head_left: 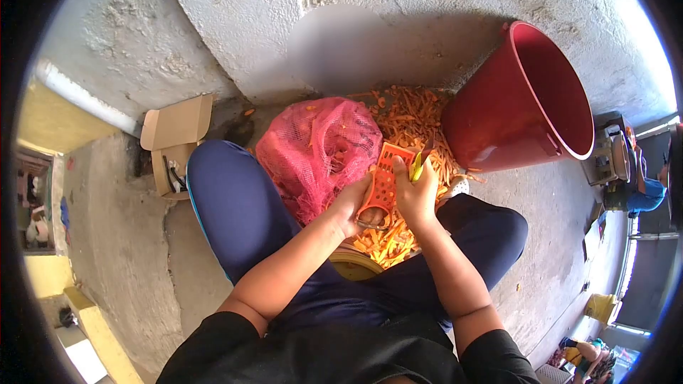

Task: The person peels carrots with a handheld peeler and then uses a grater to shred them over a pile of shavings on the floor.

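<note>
My left hand (348, 205) is closed around the lower end of an orange plastic grater (385, 180), a flat tool with rows of holes. My right hand (417, 190) grips a small knife (417, 166) with a yellow-green handle and a dark blade pointing up, its thumb against the grater's upper edge. Beneath both hands, orange vegetable strips (388, 245), like carrot, lie in a yellow-rimmed container (353, 266) between my legs. A pink mesh sack (319, 146) rests just beyond my left hand; its contents are hard to make out.
More orange strips (411, 115) are heaped on the floor by the wall. A tall red bucket (484, 117) leans at the right of the heap. On the left sits an open cardboard box (176, 128) with dark items inside. Another person (592, 353) is at the far lower right.
</note>
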`<state>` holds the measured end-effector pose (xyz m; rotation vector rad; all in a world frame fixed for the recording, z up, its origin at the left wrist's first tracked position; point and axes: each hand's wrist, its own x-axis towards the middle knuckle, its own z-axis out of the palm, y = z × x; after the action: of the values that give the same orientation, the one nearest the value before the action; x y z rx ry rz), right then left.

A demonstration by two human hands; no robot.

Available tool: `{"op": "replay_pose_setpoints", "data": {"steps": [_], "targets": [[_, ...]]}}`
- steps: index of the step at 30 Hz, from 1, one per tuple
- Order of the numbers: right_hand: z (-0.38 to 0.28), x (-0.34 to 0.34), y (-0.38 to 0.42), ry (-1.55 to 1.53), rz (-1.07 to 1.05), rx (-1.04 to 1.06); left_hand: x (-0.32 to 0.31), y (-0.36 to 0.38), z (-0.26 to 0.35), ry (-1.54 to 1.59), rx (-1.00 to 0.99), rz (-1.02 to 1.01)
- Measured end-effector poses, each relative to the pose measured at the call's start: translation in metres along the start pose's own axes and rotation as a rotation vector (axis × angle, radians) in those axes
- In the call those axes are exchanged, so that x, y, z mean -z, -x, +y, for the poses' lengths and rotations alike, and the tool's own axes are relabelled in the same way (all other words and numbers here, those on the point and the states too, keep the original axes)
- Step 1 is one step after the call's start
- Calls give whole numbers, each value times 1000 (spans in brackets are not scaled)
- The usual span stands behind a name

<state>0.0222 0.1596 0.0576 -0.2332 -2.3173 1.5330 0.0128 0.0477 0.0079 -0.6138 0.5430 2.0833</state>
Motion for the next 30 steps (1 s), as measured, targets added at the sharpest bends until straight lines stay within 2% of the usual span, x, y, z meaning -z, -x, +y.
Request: {"op": "replay_pose_setpoints", "data": {"steps": [3, 6, 7, 8, 9, 10, 11, 14, 15, 17, 18, 22, 25, 28, 30], "targets": [[3, 5, -7, 88, 60, 6, 19, -2, 3, -237, 89, -247], [37, 17, -40, 34, 233, -16, 1, 14, 1, -393, 101, -187], [52, 27, -56, 98, 285, -41, 4, 14, -1, -361, 108, -215], [61, 35, -70, 203, 436, 63, 9, 12, -2, -312, 141, -271], [63, 43, -77, 194, 495, 12, 5, 15, 0, -264, 174, -327], [65, 51, -80, 20, 431, -201, 0, 19, 2, -216, 207, -382], [67, 50, -78, 5, 406, -152, -8, 24, 1, -257, 143, -100], [40, 30, -52, -149, 272, -109, 9, 5, 2, -214, 84, -174], [21, 23, -40, -172, 204, -187, 9, 5, 2, -191, 74, -152], [6, 12, -19, -110, 126, -133, 4, 3, 2, -146, 57, -107], [-1, 8, -13, -184, 56, -98, 2, 4, 3, -124, 52, -84], [1, -3, 2, -139, -14, -29, 1, 5, 3, -18, 22, -140], [1, -3, 1, -77, -15, 10, 2, 2, 2, -57, -9, -85], [2, 1, -2, -25, 20, -20, -6, 5, 3, -152, 43, -36], [13, 9, -13, 92, 103, 4, -3, 12, 7, -283, 106, -168]]}}
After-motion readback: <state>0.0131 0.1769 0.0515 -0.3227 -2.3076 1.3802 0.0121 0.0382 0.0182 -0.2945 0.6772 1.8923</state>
